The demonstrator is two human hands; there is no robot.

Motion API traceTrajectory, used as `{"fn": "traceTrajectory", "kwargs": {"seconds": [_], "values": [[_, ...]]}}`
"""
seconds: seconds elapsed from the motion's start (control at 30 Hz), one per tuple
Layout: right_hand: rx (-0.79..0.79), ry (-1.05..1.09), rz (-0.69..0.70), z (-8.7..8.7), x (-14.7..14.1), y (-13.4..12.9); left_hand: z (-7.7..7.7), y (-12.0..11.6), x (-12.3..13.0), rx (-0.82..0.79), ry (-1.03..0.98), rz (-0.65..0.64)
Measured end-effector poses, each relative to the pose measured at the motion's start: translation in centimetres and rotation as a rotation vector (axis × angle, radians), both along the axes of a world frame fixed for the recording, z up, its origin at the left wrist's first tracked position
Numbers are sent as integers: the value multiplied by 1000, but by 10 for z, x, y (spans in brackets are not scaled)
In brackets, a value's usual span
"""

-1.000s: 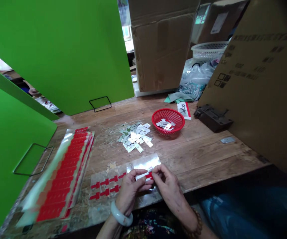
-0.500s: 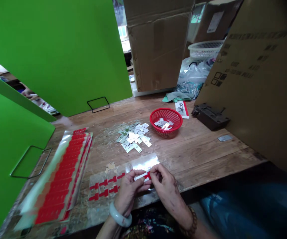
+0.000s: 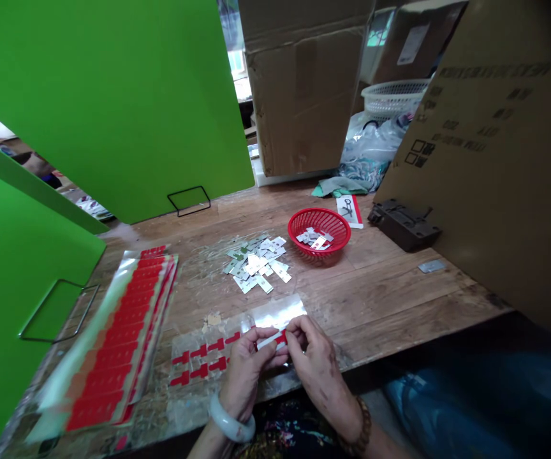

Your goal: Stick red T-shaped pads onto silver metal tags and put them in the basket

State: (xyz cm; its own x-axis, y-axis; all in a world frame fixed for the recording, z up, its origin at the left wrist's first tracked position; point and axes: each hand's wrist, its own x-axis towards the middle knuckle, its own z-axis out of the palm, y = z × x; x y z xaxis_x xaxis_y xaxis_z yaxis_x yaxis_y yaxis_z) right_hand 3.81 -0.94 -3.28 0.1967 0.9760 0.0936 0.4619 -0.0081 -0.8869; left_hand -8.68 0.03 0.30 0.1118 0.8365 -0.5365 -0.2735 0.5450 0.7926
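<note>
My left hand (image 3: 247,366) pinches a small flat metal plate (image 3: 268,340) between thumb and fingers. At the plate's right end, my right hand (image 3: 317,360) has its thumb and forefinger closed on a red sticker (image 3: 281,338), which touches the plate. Under both hands lies a clear sheet (image 3: 275,311) with rows of red T-shaped stickers (image 3: 215,345), partly covered by my left hand. Beyond it, loose metal plates (image 3: 256,262) are heaped on the table. A red plastic basket (image 3: 326,217) to their right has more plates in it.
Stacked sheets of red stickers (image 3: 117,331) lie at the left, beside green panels (image 3: 113,95) with wire handles. A dark metal block (image 3: 404,224) and a single plate (image 3: 432,266) are at the right, near a cardboard box (image 3: 476,191). Another box (image 3: 304,102) stands behind.
My right hand's fingers have shifted slightly at the plate's right end, and the plate is angled a little differently. The heap, basket and sheets have stayed put.
</note>
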Motion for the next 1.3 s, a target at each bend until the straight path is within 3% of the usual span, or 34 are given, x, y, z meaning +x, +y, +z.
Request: {"fn": "traceTrajectory", "kwargs": {"seconds": [0.17,0.4,0.7,0.93,1.3], "values": [[-13,58,30,3,2,3,-2,1,0,2,4,-2],[-177,404,92,-2,17,10,-3,4,-5,-89,-69,-4],[-276,466,226,5,19,10,-4,6,-7,-93,-60,-22],[-334,658,271,-3,11,12,-6,6,-7,-30,-2,-33],[-352,778,339,-8,12,15,-7,4,-10,79,90,-91]]}}
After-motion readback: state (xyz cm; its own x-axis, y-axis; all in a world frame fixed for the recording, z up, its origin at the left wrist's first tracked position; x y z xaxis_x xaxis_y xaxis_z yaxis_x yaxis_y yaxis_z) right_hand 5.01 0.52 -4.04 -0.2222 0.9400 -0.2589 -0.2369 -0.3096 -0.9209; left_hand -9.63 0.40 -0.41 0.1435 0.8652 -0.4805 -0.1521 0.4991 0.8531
